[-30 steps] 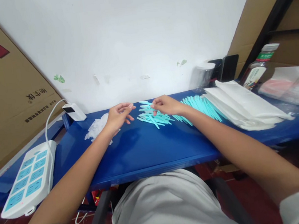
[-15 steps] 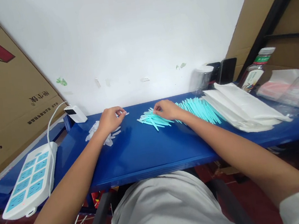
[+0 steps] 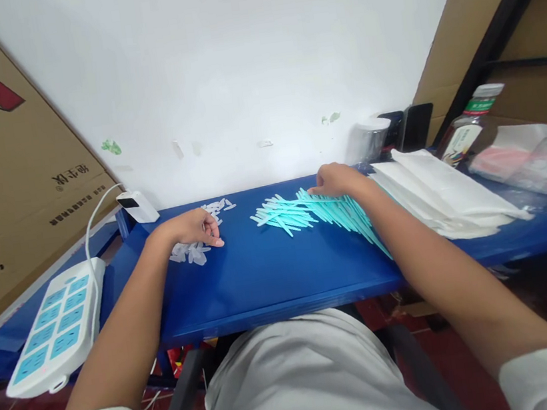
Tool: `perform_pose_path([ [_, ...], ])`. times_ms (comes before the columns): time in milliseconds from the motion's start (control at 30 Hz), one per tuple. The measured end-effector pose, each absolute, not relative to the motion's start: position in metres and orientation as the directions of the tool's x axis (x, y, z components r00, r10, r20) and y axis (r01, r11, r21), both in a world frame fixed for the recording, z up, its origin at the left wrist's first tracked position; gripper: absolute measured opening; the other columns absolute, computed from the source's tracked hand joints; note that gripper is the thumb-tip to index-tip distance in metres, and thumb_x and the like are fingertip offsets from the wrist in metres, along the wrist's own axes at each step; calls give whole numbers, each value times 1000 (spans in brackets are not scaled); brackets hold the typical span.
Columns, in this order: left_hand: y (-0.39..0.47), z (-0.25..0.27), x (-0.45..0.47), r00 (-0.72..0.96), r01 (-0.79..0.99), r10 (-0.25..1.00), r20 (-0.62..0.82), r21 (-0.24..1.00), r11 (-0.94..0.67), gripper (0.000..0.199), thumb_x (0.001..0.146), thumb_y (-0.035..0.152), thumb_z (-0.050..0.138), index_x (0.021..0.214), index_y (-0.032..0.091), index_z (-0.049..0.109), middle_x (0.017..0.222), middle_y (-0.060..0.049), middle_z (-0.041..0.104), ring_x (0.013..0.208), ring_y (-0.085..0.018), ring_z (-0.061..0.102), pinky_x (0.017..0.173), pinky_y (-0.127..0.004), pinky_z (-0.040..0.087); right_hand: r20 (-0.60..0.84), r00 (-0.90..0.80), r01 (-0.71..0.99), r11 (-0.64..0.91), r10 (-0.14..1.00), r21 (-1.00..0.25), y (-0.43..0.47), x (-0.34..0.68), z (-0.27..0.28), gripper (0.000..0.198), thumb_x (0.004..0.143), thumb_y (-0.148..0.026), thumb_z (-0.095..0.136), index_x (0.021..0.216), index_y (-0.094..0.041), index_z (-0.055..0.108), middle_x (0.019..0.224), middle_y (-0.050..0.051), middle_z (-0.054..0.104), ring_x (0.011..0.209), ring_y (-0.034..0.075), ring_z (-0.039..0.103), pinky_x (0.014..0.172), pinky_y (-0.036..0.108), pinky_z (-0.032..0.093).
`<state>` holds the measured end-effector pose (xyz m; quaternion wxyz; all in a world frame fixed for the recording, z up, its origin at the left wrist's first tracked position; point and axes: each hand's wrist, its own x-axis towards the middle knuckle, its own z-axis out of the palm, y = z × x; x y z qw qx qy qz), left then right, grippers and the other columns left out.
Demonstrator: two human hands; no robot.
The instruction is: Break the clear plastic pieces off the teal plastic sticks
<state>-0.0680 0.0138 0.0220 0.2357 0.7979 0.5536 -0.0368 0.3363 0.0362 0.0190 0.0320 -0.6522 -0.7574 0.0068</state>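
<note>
My left hand (image 3: 198, 228) hovers over a pile of small translucent whitish pieces (image 3: 194, 252), fingers curled in toward the thumb. Whatever is between those fingertips is too small to make out. Behind that hand, more of the same pieces (image 3: 223, 205) lie toward the wall. My right hand (image 3: 335, 180) is at the top of a row of slim turquoise sticks (image 3: 348, 215), its thumb and fingers closed on a turquoise stick. To the left of the row lies a looser heap of turquoise sticks (image 3: 282, 216), apart from both hands.
The blue table (image 3: 263, 280) backs onto a white wall. White paper bags (image 3: 448, 195), a clear jar (image 3: 368, 139) and a bottle (image 3: 469, 125) stand or lie at right. A power strip (image 3: 55, 328) and a small white device (image 3: 137, 207) are at left.
My right hand has moved right and back, from the loose heap to the row of sticks. My left hand has come nearer to me, over the near translucent pieces.
</note>
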Motion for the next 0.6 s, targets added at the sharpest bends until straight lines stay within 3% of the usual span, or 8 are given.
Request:
perform_pose_path([
  [100,15,19,-66,410,885,849,-334,372,-281,46,60,63,85,78,21,77,73,-4,70,66,-19,60,57,-28,40,-98,-185,983,183,978,-26,34,341,22,49,84,-60,75,103,-15,80,107,18,78,95,31,73,77,35,52],
  [200,14,17,-64,409,877,864,-293,389,-283,45,62,62,84,75,21,75,71,-4,69,64,-19,59,56,-28,40,-144,-223,975,220,964,-36,34,339,22,53,82,-63,77,104,-15,80,107,18,78,94,31,73,76,35,52],
  [367,12,14,-56,397,851,899,-186,441,-285,47,65,65,82,75,20,73,75,-6,71,65,-19,61,56,-28,42,-133,-346,937,335,929,-100,35,336,22,34,92,-48,70,94,-15,80,96,13,79,85,26,72,68,31,48],
  [600,4,13,-38,489,771,869,-73,502,-392,45,76,63,78,82,19,72,79,-7,73,69,-19,64,59,-27,46,-146,-438,888,400,887,-228,34,326,15,26,85,-39,78,92,-14,79,96,11,79,83,23,71,62,28,45],
])
